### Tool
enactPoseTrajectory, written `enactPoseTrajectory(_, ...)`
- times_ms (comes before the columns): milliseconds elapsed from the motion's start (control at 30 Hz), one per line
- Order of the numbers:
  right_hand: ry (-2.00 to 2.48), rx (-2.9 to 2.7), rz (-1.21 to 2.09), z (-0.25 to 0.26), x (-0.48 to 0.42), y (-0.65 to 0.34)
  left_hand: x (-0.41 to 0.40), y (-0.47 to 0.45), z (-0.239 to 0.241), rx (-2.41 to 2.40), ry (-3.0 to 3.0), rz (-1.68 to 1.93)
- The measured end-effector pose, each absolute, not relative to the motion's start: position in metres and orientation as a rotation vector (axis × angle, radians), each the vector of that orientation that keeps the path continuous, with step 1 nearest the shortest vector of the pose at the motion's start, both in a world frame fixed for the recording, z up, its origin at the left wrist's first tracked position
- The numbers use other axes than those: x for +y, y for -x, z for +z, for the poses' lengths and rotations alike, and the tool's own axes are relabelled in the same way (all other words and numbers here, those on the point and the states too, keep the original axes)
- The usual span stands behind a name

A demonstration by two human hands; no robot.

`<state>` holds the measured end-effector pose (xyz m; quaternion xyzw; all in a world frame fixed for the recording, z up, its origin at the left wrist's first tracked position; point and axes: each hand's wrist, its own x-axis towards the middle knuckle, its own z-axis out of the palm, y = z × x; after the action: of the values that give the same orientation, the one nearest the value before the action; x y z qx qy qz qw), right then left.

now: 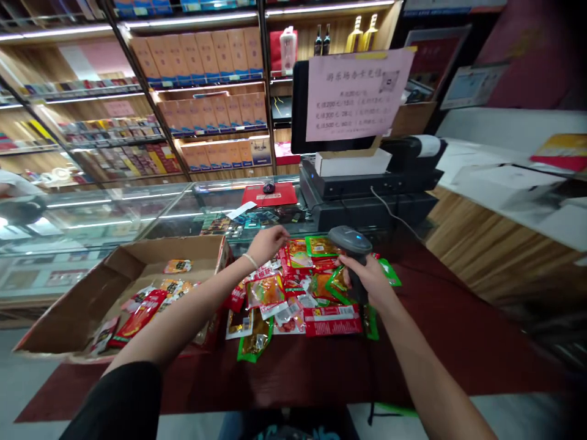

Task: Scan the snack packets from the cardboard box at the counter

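Snack packets [298, 293], shiny red, green and orange, sit piled mid-frame on a dark red table [458, 342]. Left hand [268, 241] has its fingers curled down on the pile's far edge, can't tell if it's actually pinching one. Right hand [367, 278] is clenched around a grey scanner [351, 241] over the pile. Packet labels and the pink sign [358, 91] up top are too blurry to read.

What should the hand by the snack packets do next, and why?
Probably pick up one of the snack packets at the pile's far edge and turn it toward the scanner. The left hand reaches right to that edge, and the right hand holds the scanner just over the packets.
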<state>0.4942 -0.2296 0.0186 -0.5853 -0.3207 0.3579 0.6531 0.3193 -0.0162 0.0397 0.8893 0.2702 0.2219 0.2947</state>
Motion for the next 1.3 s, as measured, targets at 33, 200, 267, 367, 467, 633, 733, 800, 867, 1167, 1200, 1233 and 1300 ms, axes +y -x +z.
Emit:
enactPoseTrajectory(33,1.331,-0.715,0.807,0.017,-0.234,-0.497,-0.019,-0.331,0.04,0.691,-2.429,0.589)
enactPoseTrajectory(200,1.36,-0.626,0.81,0.013,-0.246,-0.504,-0.029,-0.359,0.03,0.656,-2.471,0.502)
enactPoseTrajectory(267,1.366,-0.632,0.819,0.012,-0.245,-0.506,-0.029,-0.356,0.026,0.683,-2.448,0.486)
enactPoseTrajectory(367,1.356,-0.685,0.828,0.012,-0.239,-0.504,-0.025,-0.343,0.028,0.729,-2.415,0.494)
enactPoseTrajectory(467,1.358,-0.747,0.844,0.017,-0.229,-0.496,-0.016,-0.322,0.035,0.725,-2.363,0.547)
enactPoseTrajectory(633,1.369,-0.874,0.926,0.032,-0.203,-0.466,0.003,-0.265,0.047,0.814,-2.155,0.694)
enactPoseTrajectory(733,1.374,-0.935,1.004,0.04,-0.181,-0.442,0.013,-0.215,0.054,0.888,-2.066,0.775)
enactPoseTrajectory(800,1.371,-0.992,1.049,0.045,-0.165,-0.422,0.019,-0.178,0.055,0.943,-2.026,0.827)
enactPoseTrajectory(867,1.353,-1.045,1.086,0.049,-0.149,-0.401,0.024,-0.14,0.053,1.007,-1.975,0.873)
enactPoseTrajectory(1167,1.241,-1.369,1.222,0.046,-0.075,-0.293,0.05,0.008,0.012,1.375,-1.785,0.927)
enactPoseTrajectory(1200,1.236,-1.395,1.244,0.044,-0.068,-0.281,0.053,0.021,0.006,1.42,-1.784,0.925)
enactPoseTrajectory(1233,1.235,-1.416,1.267,0.042,-0.061,-0.27,0.055,0.034,0.001,1.461,-1.784,0.914)
enactPoseTrajectory(1300,1.235,-1.444,1.316,0.036,-0.05,-0.249,0.058,0.057,-0.008,1.532,-1.793,0.873)
